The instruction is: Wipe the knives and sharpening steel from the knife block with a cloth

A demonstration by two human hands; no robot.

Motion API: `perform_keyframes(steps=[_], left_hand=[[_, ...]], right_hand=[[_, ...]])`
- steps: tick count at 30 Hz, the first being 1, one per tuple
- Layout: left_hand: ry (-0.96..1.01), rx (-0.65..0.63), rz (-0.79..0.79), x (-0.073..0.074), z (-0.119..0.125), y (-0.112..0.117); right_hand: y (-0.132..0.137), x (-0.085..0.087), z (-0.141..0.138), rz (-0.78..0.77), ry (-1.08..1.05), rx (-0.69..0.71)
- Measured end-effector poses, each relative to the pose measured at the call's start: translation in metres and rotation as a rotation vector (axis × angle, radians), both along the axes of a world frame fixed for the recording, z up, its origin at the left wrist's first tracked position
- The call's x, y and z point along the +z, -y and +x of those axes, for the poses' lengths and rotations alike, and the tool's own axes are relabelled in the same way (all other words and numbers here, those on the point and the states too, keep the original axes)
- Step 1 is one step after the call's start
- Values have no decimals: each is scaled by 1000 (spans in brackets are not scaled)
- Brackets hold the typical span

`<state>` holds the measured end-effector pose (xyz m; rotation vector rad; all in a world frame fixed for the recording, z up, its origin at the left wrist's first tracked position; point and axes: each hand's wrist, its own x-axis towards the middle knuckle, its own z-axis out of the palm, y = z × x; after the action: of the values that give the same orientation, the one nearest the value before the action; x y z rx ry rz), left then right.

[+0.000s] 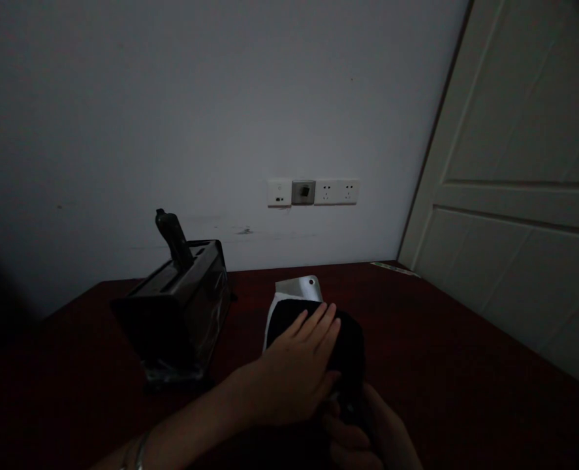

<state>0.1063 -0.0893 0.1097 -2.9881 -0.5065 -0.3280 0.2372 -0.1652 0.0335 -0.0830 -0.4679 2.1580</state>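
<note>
A cleaver's broad metal blade (312, 287), with a hole near its corner, sticks out beyond a black cloth (350, 339). The cloth has a pale edge on its left side and covers most of the blade. Across the cloth lies my left hand (299, 372), its fingers stretched and pressing it against the blade. My right hand (362, 437) is closed around the dark handle at the bottom of the view. Deep shadow hides much of the handle and of the right fingers.
On the left of the dark red table (446, 333) stands a black knife block (205, 307), with one black knife handle (173, 238) rising from its top. Behind are a pale wall with sockets (335, 192) and, at right, a panelled white door (519, 254).
</note>
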Motion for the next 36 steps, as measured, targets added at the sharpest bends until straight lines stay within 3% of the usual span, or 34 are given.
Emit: perform_keyframes(steps=[6,12,16,20,24,27,31,36], left_hand=[[15,4,17,8,-2,3],[22,67,78,13,-6,-17],[41,119,106,18,-12,-33],[31,171,108,22,-16,-41],[54,157,122,18,-16,-43],[33,132,126,15,-12,-39],[-44,107,80,15,-6,-24],[-60,76,36,16,-7,-1]], right_hand=[[3,-2,1,-13,60,-21],[3,-33,5,3,296,-120],[2,-54,2,36,392,-272],[3,-61,-1,25,389,-271],[5,-47,0,12,340,-222],[5,-25,0,-7,238,-59],[5,1,-1,-6,163,-14],[7,10,-3,-35,13,11]])
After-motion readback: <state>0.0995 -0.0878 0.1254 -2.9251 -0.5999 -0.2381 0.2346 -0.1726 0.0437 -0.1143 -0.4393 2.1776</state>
